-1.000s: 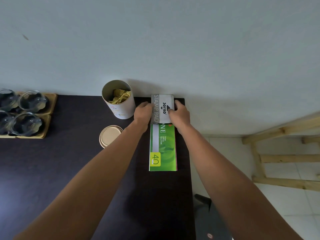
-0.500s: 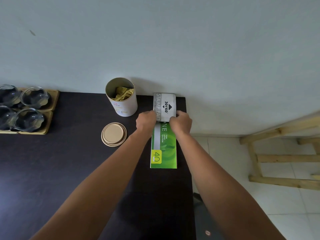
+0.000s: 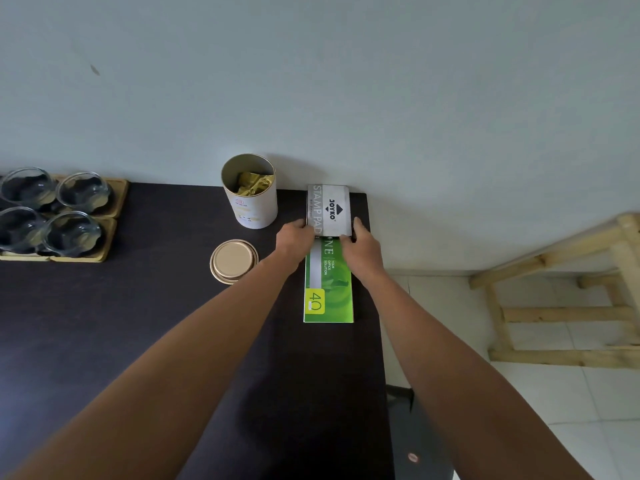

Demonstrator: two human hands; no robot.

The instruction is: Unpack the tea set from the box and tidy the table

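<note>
A grey stamp pad tin lies at the back right corner of the dark table, overlapping the far end of a green box marked 40. My left hand touches the tin's near left corner and my right hand its near right corner, fingers curled against its sides. An open white tea canister with gold packets inside stands left of the tin. Its gold lid lies flat in front of it. Several glass cups sit on wooden coasters at the far left.
A pale wall runs right behind the table's back edge. The table's right edge passes just right of the green box. A wooden stool frame stands on the tiled floor at the right. A dark object sits below the table's right edge.
Both hands slid back along the stamp pad tin from its middle to its near corners. The tin stays against the wall on the green box.
</note>
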